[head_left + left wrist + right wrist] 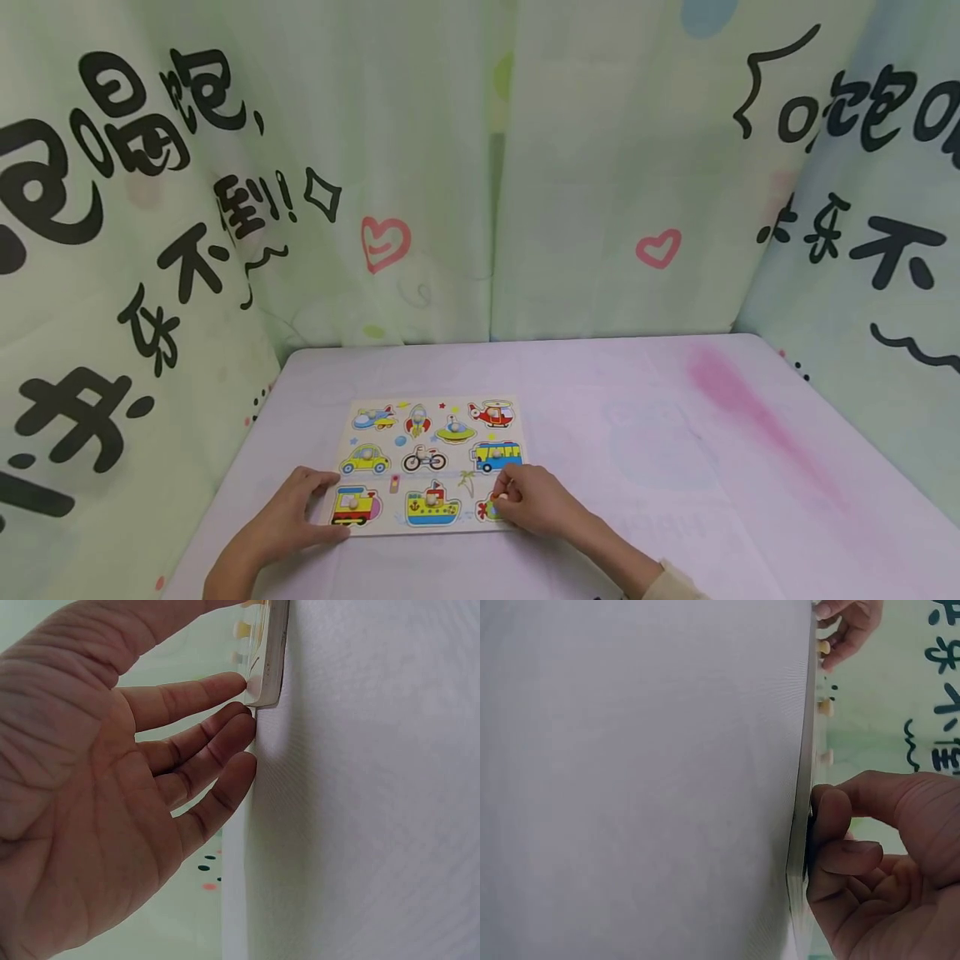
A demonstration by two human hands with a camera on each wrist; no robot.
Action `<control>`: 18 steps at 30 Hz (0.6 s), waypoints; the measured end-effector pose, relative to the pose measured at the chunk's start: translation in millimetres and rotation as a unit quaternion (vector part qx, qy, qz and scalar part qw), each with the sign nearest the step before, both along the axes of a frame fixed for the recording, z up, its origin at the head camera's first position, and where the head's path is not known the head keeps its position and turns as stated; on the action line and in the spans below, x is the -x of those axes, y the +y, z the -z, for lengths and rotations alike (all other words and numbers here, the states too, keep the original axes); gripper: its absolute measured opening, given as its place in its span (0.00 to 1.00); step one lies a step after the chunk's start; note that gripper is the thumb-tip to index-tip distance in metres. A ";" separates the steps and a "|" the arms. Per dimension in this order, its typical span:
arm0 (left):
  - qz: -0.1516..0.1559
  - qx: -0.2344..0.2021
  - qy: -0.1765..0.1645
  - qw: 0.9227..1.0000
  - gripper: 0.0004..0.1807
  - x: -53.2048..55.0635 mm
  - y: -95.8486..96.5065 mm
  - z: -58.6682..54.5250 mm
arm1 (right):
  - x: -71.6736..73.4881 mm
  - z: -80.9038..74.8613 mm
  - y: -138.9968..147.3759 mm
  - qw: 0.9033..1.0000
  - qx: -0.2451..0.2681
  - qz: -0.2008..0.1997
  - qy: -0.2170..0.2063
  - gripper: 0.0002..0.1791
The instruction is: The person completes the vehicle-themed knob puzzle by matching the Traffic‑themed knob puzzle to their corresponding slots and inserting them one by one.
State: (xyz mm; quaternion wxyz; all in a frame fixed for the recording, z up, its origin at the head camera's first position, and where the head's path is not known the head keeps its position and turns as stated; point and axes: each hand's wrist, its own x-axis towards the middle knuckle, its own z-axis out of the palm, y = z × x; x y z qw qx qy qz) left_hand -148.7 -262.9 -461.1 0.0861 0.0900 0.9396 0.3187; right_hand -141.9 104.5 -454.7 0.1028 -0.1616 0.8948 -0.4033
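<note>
A wooden peg puzzle board (397,527) with colourful vehicle pieces lies flat on the table. My left hand (288,512) is at the board's lower-left side, its thumb and forefinger spread and their tips at the edge. In the left wrist view, the other fingers of that hand rest loosely below the board's corner. My right hand (536,500) pinches a green and red puzzle piece (486,510) at the lower right of the board. The fingers cover most of that piece. Seen from the right wrist, its dark edge shows between the fingertips and the board.
On the board sit other knobbed pieces, among them a boat (432,507), a train (356,506), a bus (497,456) and a bicycle (424,459). The board rests on a pale tablecloth (637,433) with a pink streak. Printed curtains (420,167) surround the table on three sides.
</note>
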 end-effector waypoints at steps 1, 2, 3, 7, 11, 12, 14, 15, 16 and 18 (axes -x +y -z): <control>0.000 -0.002 0.000 1.000 0.44 0.0 0.0 -0.4 | 0.0 0.4 1.2 1.000 0.010 0.005 -0.002 0.03; -0.001 -0.002 0.000 1.000 0.44 0.1 0.0 -0.8 | 0.3 1.2 2.7 1.000 0.024 0.012 -0.003 0.04; -0.001 -0.002 0.000 1.000 0.44 0.2 0.1 -1.1 | 0.8 1.6 4.3 0.999 0.044 0.023 -0.009 0.05; -0.001 0.003 0.002 1.000 0.44 0.1 1.6 -2.0 | 4.1 2.5 16.7 0.981 0.159 0.103 -0.046 0.11; 0.002 0.003 0.005 1.000 0.44 0.5 1.7 -2.3 | 10.5 -3.0 30.7 0.943 0.251 0.201 -0.088 0.14; 0.002 0.002 0.005 1.000 0.44 0.7 1.4 -2.1 | 12.4 -4.4 34.6 0.931 0.272 0.220 -0.100 0.15; -0.002 0.000 -0.002 1.000 0.44 0.9 1.4 -1.6 | 15.1 -8.0 41.6 0.908 0.315 0.252 -0.117 0.16; -0.004 0.000 -0.005 1.000 0.44 1.1 1.5 -1.2 | 16.6 -9.3 45.4 0.895 0.338 0.264 -0.124 0.17; -0.007 -0.001 -0.008 1.000 0.45 1.2 1.8 -1.0 | 18.7 -10.3 49.3 0.884 0.357 0.273 -0.129 0.17; -0.010 -0.001 -0.011 1.000 0.45 1.5 2.3 -0.4 | 23.1 -12.0 57.0 0.869 0.383 0.285 -0.131 0.17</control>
